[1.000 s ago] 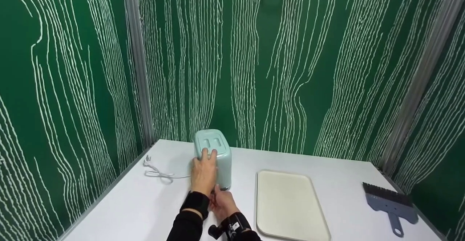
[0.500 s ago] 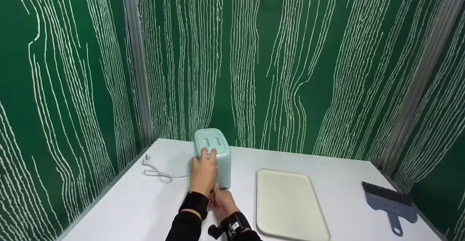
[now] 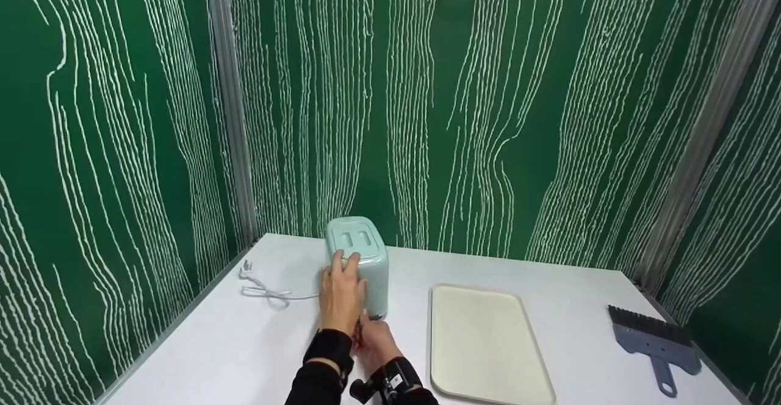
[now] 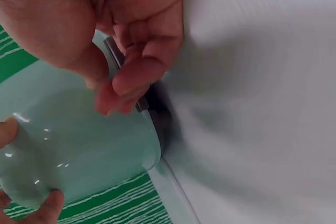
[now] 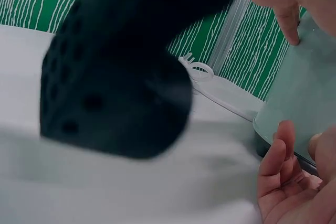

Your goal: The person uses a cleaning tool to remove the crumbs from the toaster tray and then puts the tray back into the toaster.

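A mint-green toaster (image 3: 377, 280) with a lid over its slots stands upright near the table's back left. My left hand (image 3: 340, 298) holds its upper near end, fingers spread over the top edge. In the left wrist view, fingertips (image 4: 51, 205) of that hand press its glossy side. Low at the toaster's near end is my right hand (image 3: 373, 338). In the left wrist view its thumb and curled fingers (image 4: 139, 74) pinch the dark grey strip (image 4: 114, 51) along the toaster's foot. The fingers partly hide that strip. The right wrist view shows the right hand (image 5: 294, 192) by the base too.
The toaster's white cord (image 3: 268, 294) lies bundled to its left, plug (image 3: 246, 266) beyond. A cream tray (image 3: 488, 344) lies to the right on the white table (image 3: 244, 344). A grey-blue brush (image 3: 656, 341) rests near the right edge. Green walls (image 3: 427, 118) enclose the table.
The left hand's fingers have shifted slightly left on the toaster's top edge, and its thumb shows more. The toaster and the right hand show no clear movement.
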Available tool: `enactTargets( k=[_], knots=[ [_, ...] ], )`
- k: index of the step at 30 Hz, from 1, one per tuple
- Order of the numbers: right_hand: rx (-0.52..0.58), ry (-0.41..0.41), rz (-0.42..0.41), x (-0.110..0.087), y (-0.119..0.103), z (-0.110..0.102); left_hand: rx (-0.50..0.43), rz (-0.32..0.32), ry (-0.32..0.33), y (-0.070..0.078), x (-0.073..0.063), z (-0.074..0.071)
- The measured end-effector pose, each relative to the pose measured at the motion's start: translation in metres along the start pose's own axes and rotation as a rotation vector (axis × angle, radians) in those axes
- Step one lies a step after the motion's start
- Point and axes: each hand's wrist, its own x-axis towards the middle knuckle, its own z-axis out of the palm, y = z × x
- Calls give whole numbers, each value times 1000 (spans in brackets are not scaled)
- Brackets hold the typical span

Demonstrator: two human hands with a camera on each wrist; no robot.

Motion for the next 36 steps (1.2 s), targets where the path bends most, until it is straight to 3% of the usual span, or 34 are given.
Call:
enactTargets(
  k=[5, 10, 23, 36],
  knots=[
    [57, -36, 16, 0, -2, -2, -150, -166, 15, -1, -3, 5],
    [41, -44, 21, -1, -2, -2, -205, -233, -17, -4, -2, 2],
    [-23, -20, 35, -4, -5, -2, -188, -270, -120, -7, 6, -8],
    [-73, 19, -5, -10, -5, -1, -165, -224, -104, -12, 5, -9]
  ],
)
